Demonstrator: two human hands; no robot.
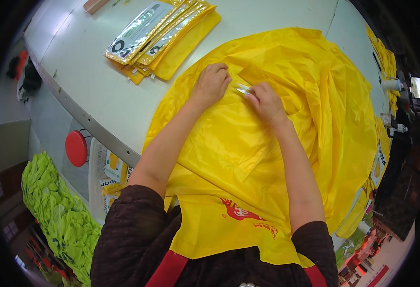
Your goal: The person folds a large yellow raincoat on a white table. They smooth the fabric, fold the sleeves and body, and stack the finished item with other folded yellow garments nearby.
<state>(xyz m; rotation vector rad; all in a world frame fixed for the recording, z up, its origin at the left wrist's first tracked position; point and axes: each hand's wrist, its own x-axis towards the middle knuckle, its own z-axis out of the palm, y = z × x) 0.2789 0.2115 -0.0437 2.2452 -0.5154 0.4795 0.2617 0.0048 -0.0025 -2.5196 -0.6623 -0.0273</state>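
A large sheet of shiny yellow fabric (219,143) lies bunched and wrinkled over the table in front of me, with deep folds toward the right. My left hand (212,83) is closed on the fabric near its far left part, fingers pinched together. Just to the right, my right hand (267,103) grips a small pair of thread snips (243,89). Their metal blades point left toward my left hand, and the handles are hidden in my fingers. A yellow apron (210,225) with red print covers my front, right below the fabric.
Flat yellow packages (164,40) with clear fronts are stacked at the far left of the pale table (90,81). Beyond its left edge are a red round stool (76,148), a white bin (96,177) of packages and heaped green fabric (59,215). A white thread cone (391,85) stands far right.
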